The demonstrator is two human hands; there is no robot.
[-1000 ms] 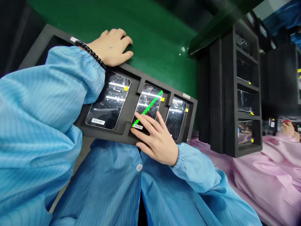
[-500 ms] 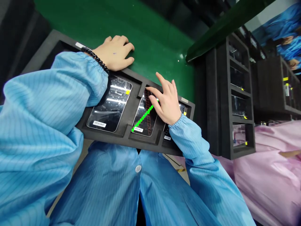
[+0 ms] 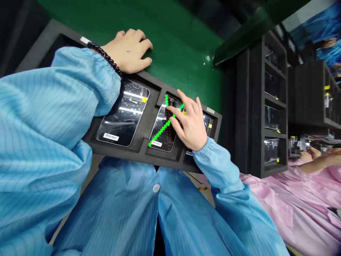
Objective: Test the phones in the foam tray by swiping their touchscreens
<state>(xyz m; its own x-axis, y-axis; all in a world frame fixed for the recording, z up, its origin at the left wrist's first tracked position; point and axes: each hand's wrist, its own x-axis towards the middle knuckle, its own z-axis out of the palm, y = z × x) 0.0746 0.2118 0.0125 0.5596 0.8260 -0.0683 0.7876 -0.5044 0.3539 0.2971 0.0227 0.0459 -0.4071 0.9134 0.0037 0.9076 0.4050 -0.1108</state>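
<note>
Under my right hand (image 3: 190, 122) lies a smartphone (image 3: 161, 124) with a lit screen, set in a pocket of a black foam tray (image 3: 128, 154). Its screen shows a green diagonal trace, a second short green trace near the top, and a red grid strip. My index fingertip meets the screen at the lower end of the short trace; the other fingers are apart. My left hand (image 3: 129, 51) rests with fingers spread on the green surface beyond the tray, its wrist over the tray's far edge. A larger dark-screened phone (image 3: 122, 117) sits in the pocket to the left.
Another phone (image 3: 206, 121) lies in the right pocket, partly behind my right hand. A green mat (image 3: 181, 46) covers the bench. Black foam trays (image 3: 262, 106) holding phones stand on edge at the right. A person in pink (image 3: 306, 199) sits at the far right.
My right index finger has slid down the phone screen from its top edge, and a short green trace now shows there. The diagonal trace reaches farther up right. My left hand stays flat.
</note>
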